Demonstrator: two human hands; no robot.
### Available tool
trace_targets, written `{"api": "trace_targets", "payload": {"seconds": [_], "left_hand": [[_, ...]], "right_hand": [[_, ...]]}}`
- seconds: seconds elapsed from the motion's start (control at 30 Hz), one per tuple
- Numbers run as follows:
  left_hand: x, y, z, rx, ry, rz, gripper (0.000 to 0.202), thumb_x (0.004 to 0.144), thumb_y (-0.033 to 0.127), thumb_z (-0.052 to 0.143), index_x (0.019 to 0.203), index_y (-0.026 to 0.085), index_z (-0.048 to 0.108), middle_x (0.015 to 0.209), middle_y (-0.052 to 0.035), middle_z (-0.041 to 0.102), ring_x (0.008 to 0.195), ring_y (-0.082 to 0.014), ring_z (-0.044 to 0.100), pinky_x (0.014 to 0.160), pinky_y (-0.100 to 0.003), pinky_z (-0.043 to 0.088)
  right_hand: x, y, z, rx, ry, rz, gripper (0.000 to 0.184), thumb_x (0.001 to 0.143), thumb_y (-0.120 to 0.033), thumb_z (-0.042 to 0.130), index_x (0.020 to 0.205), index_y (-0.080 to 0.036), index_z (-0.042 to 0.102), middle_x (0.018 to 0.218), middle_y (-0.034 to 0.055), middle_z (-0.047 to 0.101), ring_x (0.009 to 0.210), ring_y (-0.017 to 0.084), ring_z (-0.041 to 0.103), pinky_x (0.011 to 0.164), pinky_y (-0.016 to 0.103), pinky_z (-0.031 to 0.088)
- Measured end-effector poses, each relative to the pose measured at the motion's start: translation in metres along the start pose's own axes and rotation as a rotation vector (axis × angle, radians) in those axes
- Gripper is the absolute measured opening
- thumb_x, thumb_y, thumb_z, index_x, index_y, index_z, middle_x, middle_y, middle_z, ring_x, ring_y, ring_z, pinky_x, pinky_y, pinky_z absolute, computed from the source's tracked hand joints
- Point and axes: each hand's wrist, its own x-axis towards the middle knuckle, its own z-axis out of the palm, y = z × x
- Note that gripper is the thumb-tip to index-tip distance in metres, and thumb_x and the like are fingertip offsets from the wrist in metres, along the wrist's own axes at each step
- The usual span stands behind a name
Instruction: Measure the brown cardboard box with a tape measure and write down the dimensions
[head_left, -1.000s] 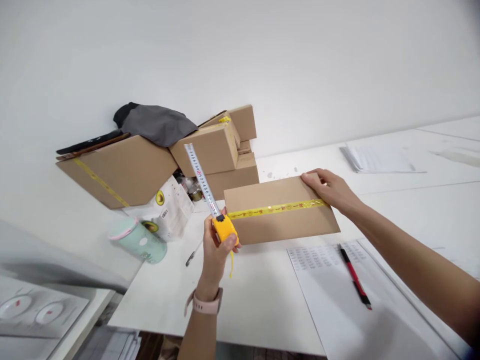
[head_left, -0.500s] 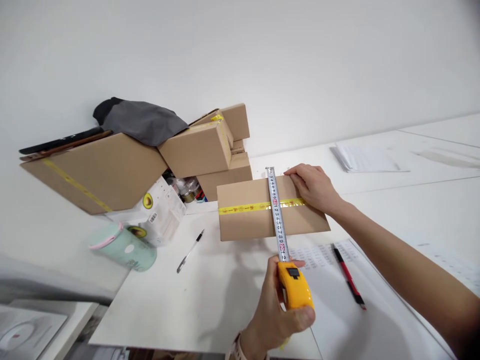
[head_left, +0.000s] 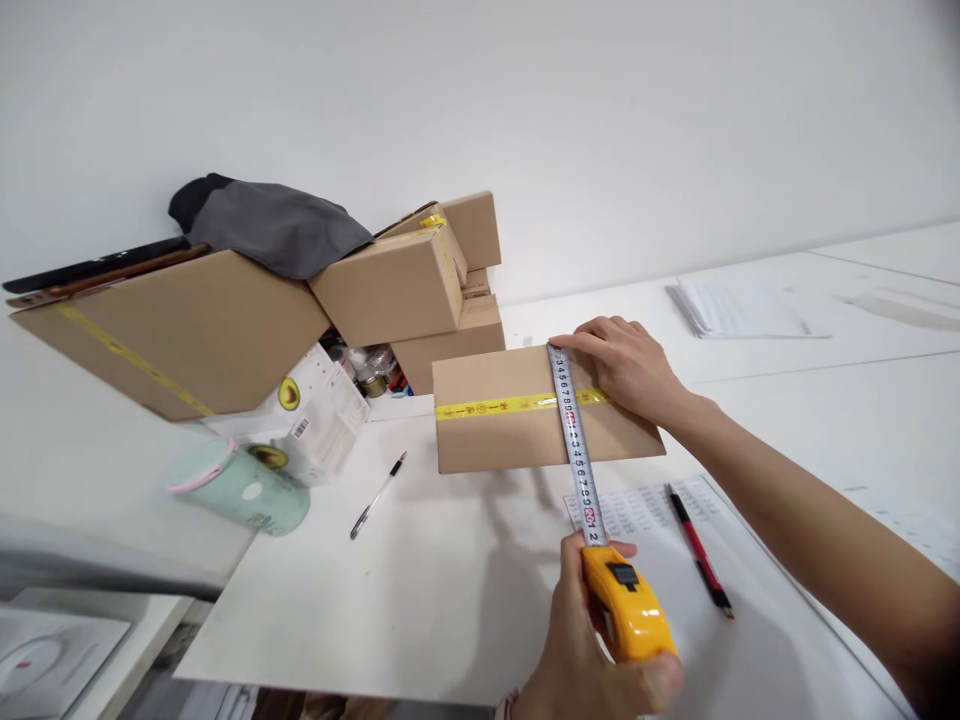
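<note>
My left hand (head_left: 581,640) is wrapped round the yellow case of a tape measure (head_left: 631,605). Its metal blade (head_left: 574,430) is pulled out and lies across the top face of a small cardboard box (head_left: 502,440) sealed with yellow printed tape. My right hand (head_left: 634,368) grips the box at its far right side, with the index finger on the blade's end at the far edge. Part of that hand's grip is hidden behind the box. Shadows fall on the white table (head_left: 420,610) in front of the box.
Stacked cardboard boxes (head_left: 390,290) with a grey cloth (head_left: 277,225) stand at the back left. Near them are an avocado-printed carton (head_left: 330,420) and a mint-green container (head_left: 255,500). A black pen (head_left: 377,497), a red pen (head_left: 699,548), a printed sheet (head_left: 637,512) and papers (head_left: 739,308) lie on the table.
The tape measure and my left hand have shifted right and slightly nearer. The blade's end has come back to the box's far edge, and my right index finger now touches it.
</note>
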Motion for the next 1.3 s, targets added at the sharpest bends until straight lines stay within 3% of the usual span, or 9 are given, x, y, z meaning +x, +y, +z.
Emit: {"api": "trace_targets", "payload": {"seconds": [0.27,0.57,0.67,0.77,0.9,1.03,1.13,1.23,1.3], "left_hand": [[0.01,-0.028,0.007,0.033,-0.01,0.009,0.079,0.048,0.015,0.084,0.116,0.025,0.046,0.089,0.001,0.056,0.065,-0.012,0.05,0.062,-0.026,0.046],[0.01,-0.023,0.006,0.028,0.002,0.051,0.076,0.047,0.01,0.079,0.114,0.023,0.046,0.101,-0.0026,0.057,0.07,-0.0113,0.051,0.064,-0.024,0.045],[0.001,-0.018,0.006,-0.007,-0.029,0.042,0.07,0.048,0.014,0.079,0.112,0.022,0.05,0.093,-0.0012,0.057,0.064,-0.0101,0.049,0.059,-0.024,0.042],[-0.017,-0.021,0.005,0.035,-0.052,0.03,0.078,0.049,0.009,0.073,0.121,0.025,0.048,0.078,0.0028,0.055,0.054,-0.0095,0.046,0.05,-0.022,0.039],[-0.044,-0.038,0.003,0.209,0.028,-0.066,0.092,0.048,0.003,0.074,0.129,0.03,0.041,0.088,0.0005,0.058,0.055,-0.0104,0.048,0.051,-0.024,0.044],[-0.057,-0.053,-0.002,0.238,0.006,-0.114,0.093,0.048,0.005,0.08,0.13,0.03,0.041,0.093,-0.0005,0.058,0.064,-0.0119,0.051,0.06,-0.026,0.048],[-0.061,-0.059,-0.006,0.238,-0.013,-0.102,0.092,0.048,0.008,0.082,0.13,0.028,0.043,0.098,-0.002,0.058,0.072,-0.014,0.052,0.064,-0.026,0.048],[-0.065,-0.061,-0.01,0.281,-0.015,-0.08,0.092,0.048,0.011,0.084,0.13,0.027,0.046,0.104,-0.0042,0.059,0.081,-0.0178,0.055,0.068,-0.028,0.049],[-0.068,-0.06,-0.013,0.349,-0.022,-0.088,0.094,0.049,0.015,0.086,0.133,0.027,0.046,0.109,-0.0062,0.059,0.087,-0.0207,0.057,0.073,-0.03,0.051]], "right_hand": [[-0.001,0.001,0.003,0.101,0.003,0.071,0.047,0.097,-0.015,0.034,0.118,-0.031,0.073,0.102,0.0075,0.068,0.087,0.024,0.055,0.077,0.039,0.041],[0.001,0.0,0.001,0.128,-0.005,0.076,0.047,0.096,-0.014,0.034,0.116,-0.029,0.073,0.1,0.0087,0.068,0.085,0.025,0.054,0.077,0.041,0.04],[0.0,-0.002,0.001,0.108,-0.011,0.098,0.045,0.1,-0.02,0.032,0.119,-0.028,0.071,0.1,0.0091,0.068,0.087,0.026,0.053,0.079,0.042,0.04],[-0.004,-0.007,-0.003,0.075,0.002,0.176,0.037,0.101,-0.039,0.04,0.119,-0.027,0.069,0.101,0.0095,0.068,0.094,0.028,0.053,0.083,0.044,0.041],[-0.03,-0.025,-0.007,0.056,0.044,0.208,0.039,0.094,-0.056,0.052,0.114,-0.026,0.068,0.109,0.0109,0.067,0.102,0.031,0.052,0.085,0.045,0.043],[-0.081,-0.05,0.004,0.064,0.098,0.154,0.035,0.095,-0.051,0.054,0.116,-0.026,0.065,0.116,0.0104,0.068,0.106,0.03,0.055,0.091,0.046,0.043],[-0.109,-0.063,0.012,0.128,0.03,0.104,0.031,0.098,-0.044,0.052,0.12,-0.027,0.065,0.122,0.0101,0.068,0.115,0.03,0.057,0.097,0.048,0.043],[-0.112,-0.067,0.0,0.302,0.047,0.221,0.031,0.101,-0.04,0.044,0.118,-0.027,0.066,0.12,0.0094,0.069,0.118,0.029,0.059,0.099,0.049,0.043],[-0.105,-0.064,-0.023,0.529,0.126,0.392,0.038,0.103,-0.043,0.036,0.118,-0.027,0.066,0.112,0.0092,0.071,0.103,0.026,0.065,0.089,0.046,0.05]]}}
